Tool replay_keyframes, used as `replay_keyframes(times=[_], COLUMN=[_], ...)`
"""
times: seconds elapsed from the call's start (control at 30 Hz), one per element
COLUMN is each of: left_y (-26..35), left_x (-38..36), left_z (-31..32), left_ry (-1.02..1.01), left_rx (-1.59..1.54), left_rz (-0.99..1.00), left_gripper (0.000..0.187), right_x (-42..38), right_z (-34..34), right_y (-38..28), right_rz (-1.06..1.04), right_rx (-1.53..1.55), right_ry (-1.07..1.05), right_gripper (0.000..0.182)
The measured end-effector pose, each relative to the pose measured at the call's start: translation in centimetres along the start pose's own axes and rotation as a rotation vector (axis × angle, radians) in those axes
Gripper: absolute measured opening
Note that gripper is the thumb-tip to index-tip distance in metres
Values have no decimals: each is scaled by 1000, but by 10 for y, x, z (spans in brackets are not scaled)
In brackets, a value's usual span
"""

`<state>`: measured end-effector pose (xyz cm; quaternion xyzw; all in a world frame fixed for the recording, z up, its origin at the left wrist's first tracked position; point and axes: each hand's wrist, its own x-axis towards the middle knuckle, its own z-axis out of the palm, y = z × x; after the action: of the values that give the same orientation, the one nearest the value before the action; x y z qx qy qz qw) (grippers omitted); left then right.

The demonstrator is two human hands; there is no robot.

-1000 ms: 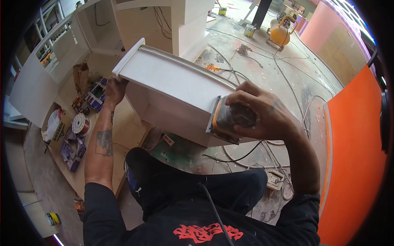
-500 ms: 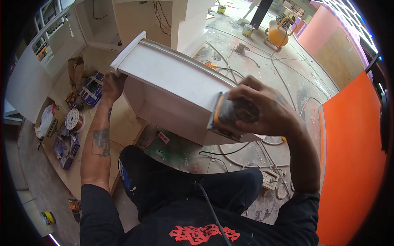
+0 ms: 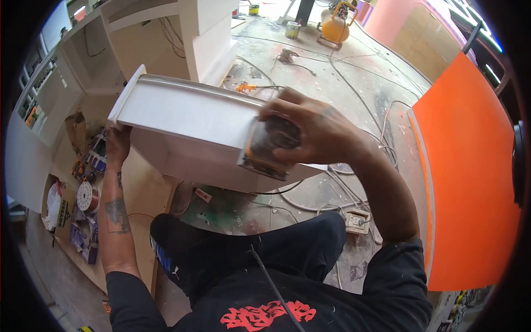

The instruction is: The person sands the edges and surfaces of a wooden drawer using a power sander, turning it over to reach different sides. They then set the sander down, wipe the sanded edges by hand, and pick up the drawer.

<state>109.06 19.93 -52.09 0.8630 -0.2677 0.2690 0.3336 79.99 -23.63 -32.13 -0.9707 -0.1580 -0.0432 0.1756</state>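
A white drawer (image 3: 191, 105) is tipped on its side in front of my knees, its long side panel facing up. My left hand (image 3: 117, 145) grips it at the left end, just below the front panel, with the fingertips hidden behind the wood. My right hand (image 3: 312, 127) is wrapped over a dusty black-and-orange power sander (image 3: 264, 150). The sander is tilted at the near edge of the upper panel, towards the right end; its pad's exact contact with the wood cannot be made out.
Left, a wooden board carries a wire spool (image 3: 87, 196), a cardboard box (image 3: 62, 207) and purple packages. Cables and a power outlet box (image 3: 357, 221) lie on the dusty floor. An orange panel (image 3: 470, 182) stands at right; a yellow air compressor (image 3: 335, 27) is farther back.
My view has shifted, so the drawer and both hands appear farther left. My right hand still holds the sander near the drawer's right part, and my left hand keeps its grip.
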Motion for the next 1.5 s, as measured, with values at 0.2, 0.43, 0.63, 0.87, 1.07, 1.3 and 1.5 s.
replay_keyframes(times=[0.2,0.43,0.63,0.87,1.07,1.3,1.5], left_y=[7,6,21,46,30,32,20], left_x=[3,-1,0,2,1,3,0], left_z=[-6,-4,-3,-6,5,2,2], left_ry=[-44,6,27,77,69,73,68], left_rx=[-73,113,69,-9,96,-100,368], left_rz=[-123,12,-33,-69,-136,-55,217], left_gripper=[26,27,30,28,27,25,24], right_x=[-94,-98,-32,52,127,204,162], right_z=[-9,-14,-13,0,9,23,16], right_y=[65,84,56,6,-43,-77,-53], right_rz=[56,63,-63,-114,-278,-300,-252], right_rx=[77,58,25,-16,-18,-34,-8], right_ry=[64,53,-1,7,18,82,67], right_gripper=[56,57,58,60,62,70,66])
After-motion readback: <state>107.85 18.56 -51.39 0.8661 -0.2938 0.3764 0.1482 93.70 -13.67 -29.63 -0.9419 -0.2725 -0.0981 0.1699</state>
